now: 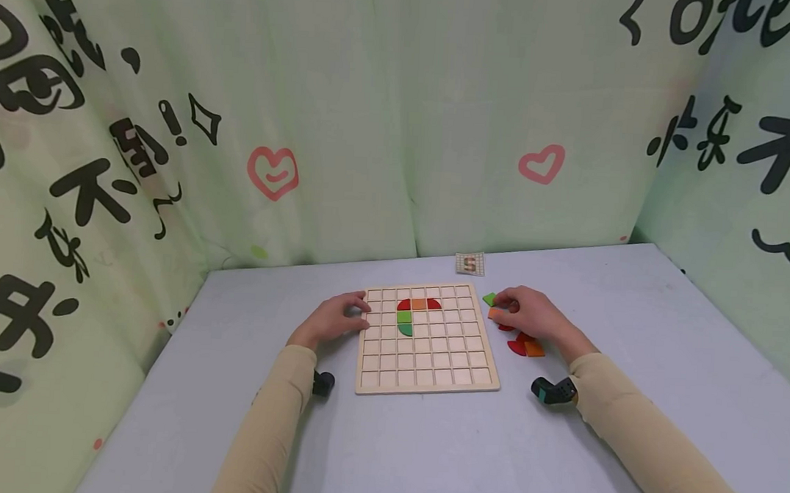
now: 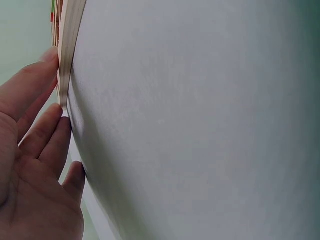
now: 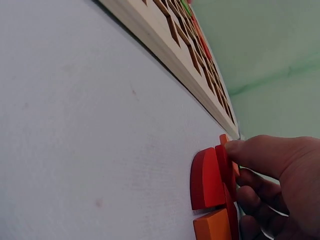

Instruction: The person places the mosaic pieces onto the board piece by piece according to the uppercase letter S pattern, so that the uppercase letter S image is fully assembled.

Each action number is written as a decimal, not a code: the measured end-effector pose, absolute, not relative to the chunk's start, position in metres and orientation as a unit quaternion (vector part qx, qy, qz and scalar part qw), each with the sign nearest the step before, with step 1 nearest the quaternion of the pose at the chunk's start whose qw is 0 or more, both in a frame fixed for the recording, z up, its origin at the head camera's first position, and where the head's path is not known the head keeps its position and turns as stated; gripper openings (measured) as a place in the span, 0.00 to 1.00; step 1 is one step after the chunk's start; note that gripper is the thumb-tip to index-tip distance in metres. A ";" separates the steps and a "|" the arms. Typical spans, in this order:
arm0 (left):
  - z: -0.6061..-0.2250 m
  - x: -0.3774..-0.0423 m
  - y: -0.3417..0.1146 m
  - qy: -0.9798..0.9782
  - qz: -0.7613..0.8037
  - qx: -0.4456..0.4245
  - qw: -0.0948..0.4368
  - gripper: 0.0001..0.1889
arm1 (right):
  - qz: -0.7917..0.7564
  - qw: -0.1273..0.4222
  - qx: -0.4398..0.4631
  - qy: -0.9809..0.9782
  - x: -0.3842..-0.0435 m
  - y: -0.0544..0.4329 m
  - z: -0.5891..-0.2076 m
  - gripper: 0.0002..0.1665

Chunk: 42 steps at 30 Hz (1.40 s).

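Note:
My left hand [image 1: 332, 319] rests at the left edge of a light wooden grid board [image 1: 428, 388]. In the left wrist view its fairly straight fingers [image 2: 42, 132] touch the board's side. On the grid, red quarter-rounds [image 1: 434, 304] flank an orange square [image 1: 419, 304], with a light green square [image 1: 404, 317] and a dark green quarter-round [image 1: 405, 329] below. Right of the board, my right hand [image 1: 531, 311] pinches an orange block [image 1: 495, 313] low over a group of loose pieces. A light green piece [image 1: 489, 300] lies just beyond its fingertips.
Loose red pieces [image 1: 516, 347] and another orange piece [image 1: 534, 349] lie close under the right hand. A small printed pattern card [image 1: 470, 264] is behind the board. A pale curtain [image 1: 400, 129] hangs along the back of the white table [image 1: 419, 453].

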<state>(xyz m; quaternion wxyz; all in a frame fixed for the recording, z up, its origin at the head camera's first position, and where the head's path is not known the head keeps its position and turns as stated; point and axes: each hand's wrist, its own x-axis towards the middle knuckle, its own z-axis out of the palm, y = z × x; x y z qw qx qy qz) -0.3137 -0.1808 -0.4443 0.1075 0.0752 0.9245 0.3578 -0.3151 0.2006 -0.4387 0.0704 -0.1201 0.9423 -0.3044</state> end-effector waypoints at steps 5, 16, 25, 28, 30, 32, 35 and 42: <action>-0.443 -0.314 -0.181 0.923 0.362 0.075 0.109 0.13 | -0.307 0.064 -0.121 0.942 -0.315 0.201 -0.441 0.19; -0.443 -0.314 -0.181 0.924 0.360 0.077 0.106 0.12 | -0.299 0.051 -0.130 0.944 -0.315 0.200 -0.444 0.21; -0.442 -0.313 -0.180 0.926 0.355 0.074 0.105 0.13 | -0.300 0.058 -0.135 0.943 -0.318 0.202 -0.444 0.20; -0.443 -0.313 -0.180 0.928 0.351 0.073 0.106 0.13 | -0.300 0.063 -0.136 0.942 -0.318 0.203 -0.444 0.20; -0.443 -0.313 -0.181 0.928 0.349 0.074 0.105 0.13 | -0.301 0.065 -0.138 0.941 -0.317 0.203 -0.443 0.20; -0.443 -0.314 -0.181 0.929 0.348 0.073 0.104 0.13 | -0.299 0.066 -0.140 0.942 -0.317 0.202 -0.442 0.21; -0.442 -0.313 -0.180 0.927 0.352 0.073 0.105 0.13 | -0.299 0.066 -0.140 0.942 -0.315 0.202 -0.441 0.22; -0.441 -0.312 -0.180 0.924 0.359 0.070 0.108 0.13 | -0.311 0.046 -0.140 0.939 -0.310 0.198 -0.438 0.21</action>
